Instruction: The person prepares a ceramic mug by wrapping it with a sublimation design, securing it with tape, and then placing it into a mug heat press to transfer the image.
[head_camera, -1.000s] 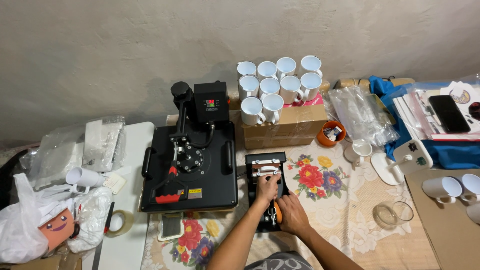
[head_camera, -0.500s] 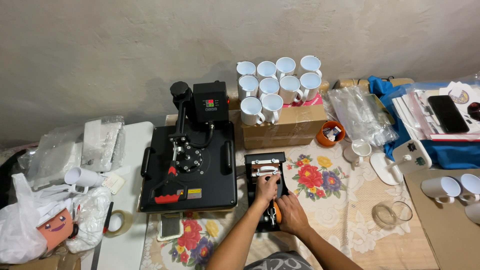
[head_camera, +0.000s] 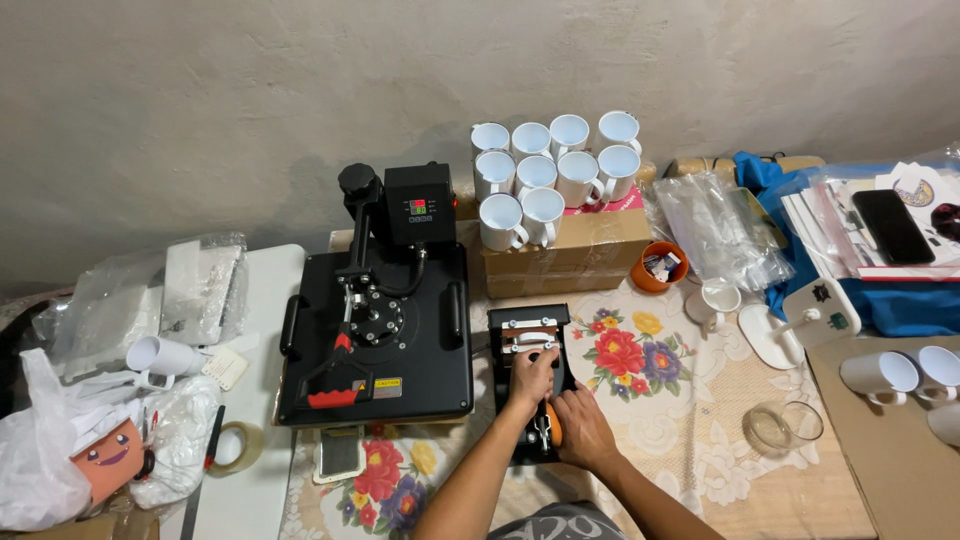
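A small black mug press attachment (head_camera: 528, 335) lies on the flowered tablecloth (head_camera: 680, 400) right of the big black heat press (head_camera: 375, 340). My left hand (head_camera: 532, 375) rests on its middle, fingers curled over the metal clamp part. My right hand (head_camera: 583, 428) sits just below and to the right, closed around the attachment's orange-tipped handle (head_camera: 554, 424) at its near end. Both forearms reach in from the bottom edge.
Several white mugs (head_camera: 545, 180) stand on a cardboard box (head_camera: 570, 250) behind. An orange cup (head_camera: 658, 268), a glass bowl (head_camera: 783, 425), more white mugs (head_camera: 905, 372), plastic bags (head_camera: 150, 300), a tape roll (head_camera: 232, 450) and a phone (head_camera: 892, 226) lie around.
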